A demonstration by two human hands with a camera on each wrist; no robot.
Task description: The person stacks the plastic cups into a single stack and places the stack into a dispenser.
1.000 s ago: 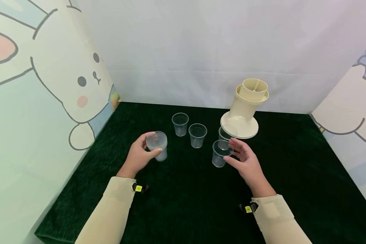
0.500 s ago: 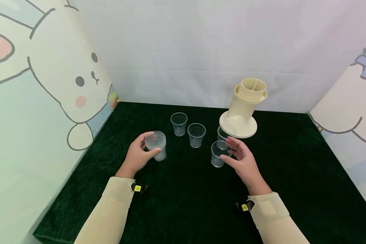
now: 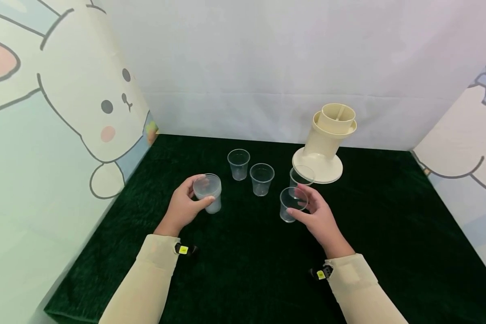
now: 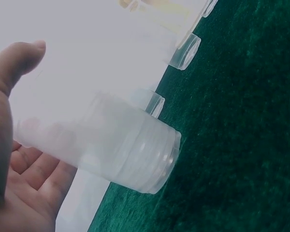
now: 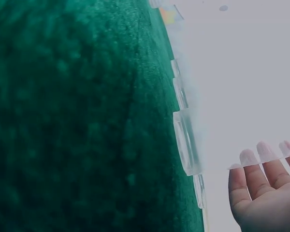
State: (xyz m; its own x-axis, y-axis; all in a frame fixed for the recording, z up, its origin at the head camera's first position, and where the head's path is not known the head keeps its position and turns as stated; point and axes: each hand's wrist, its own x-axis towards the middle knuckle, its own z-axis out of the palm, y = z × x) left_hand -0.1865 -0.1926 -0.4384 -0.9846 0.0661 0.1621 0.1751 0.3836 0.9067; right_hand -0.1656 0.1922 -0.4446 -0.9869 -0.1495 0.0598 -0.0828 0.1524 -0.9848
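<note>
My left hand (image 3: 182, 209) grips a nested stack of clear plastic cups (image 3: 213, 202), fingers behind and thumb across the front. In the left wrist view the base of the stack is close over the green cloth. My right hand (image 3: 320, 220) has its thumb on the near side of a single clear plastic cup (image 3: 285, 207) and its fingers round the far side by the rim. That cup stands upright. Right behind it is another clear cup (image 3: 299, 173), partly covered. Two more, a middle cup (image 3: 261, 181) and a back cup (image 3: 238, 165), stand between the hands, farther back.
A cream plastic stand (image 3: 321, 146) with a round base and a tube top is at the back right, just behind the covered cup. Dark green cloth (image 3: 243, 270) covers the table. A white sheet (image 3: 243, 67) hangs behind, with printed panels on both sides.
My right hand has shifted slightly left and its thumb has moved farther across the cup, which sits a touch further left. The left hand and its stack stay in place.
</note>
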